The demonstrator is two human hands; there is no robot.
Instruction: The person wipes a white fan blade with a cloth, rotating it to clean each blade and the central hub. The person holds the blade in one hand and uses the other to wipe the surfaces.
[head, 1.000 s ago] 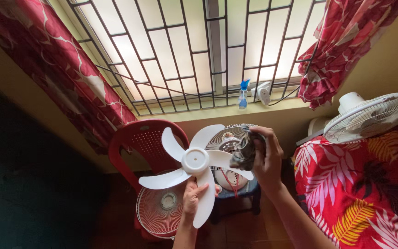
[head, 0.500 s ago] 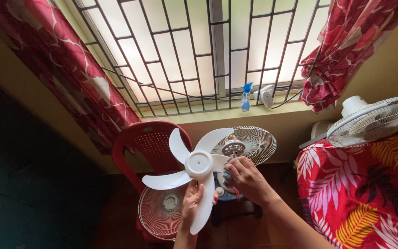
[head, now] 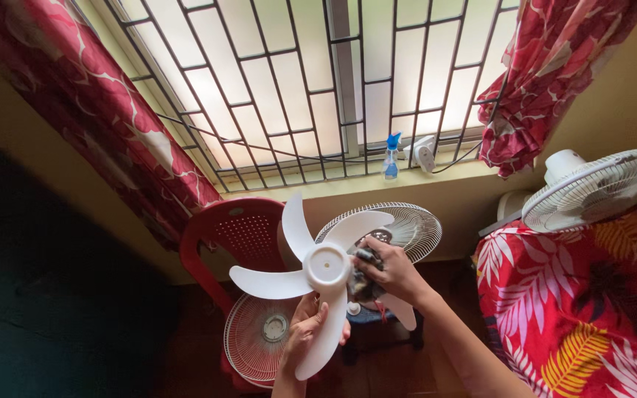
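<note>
1. Left hand (head: 310, 335) rose from the bottom edge, fingers curled round the lower blade of the white fan blade (head: 324, 274); grip closed, thumb on the front face.
2. Fan blade was held up mid-frame, hub facing the camera, in front of the red plastic chair (head: 239, 234). The gripped blade's long axis ran down and slightly left from the hub.
3. Right hand (head: 392, 271) sat just right of the hub, touching it, fingers bunched shut on a dark cloth (head: 363, 280) pressed against the blade root.
4. Right hand was nearer the hub; left was lower, on the blade tip side.
5. Right forearm came in diagonally from lower right, wrist bent towards the hub.
6. Fan guard (head: 405, 225) stood behind the hands; another grille (head: 256, 339) leaned below the chair.
</note>
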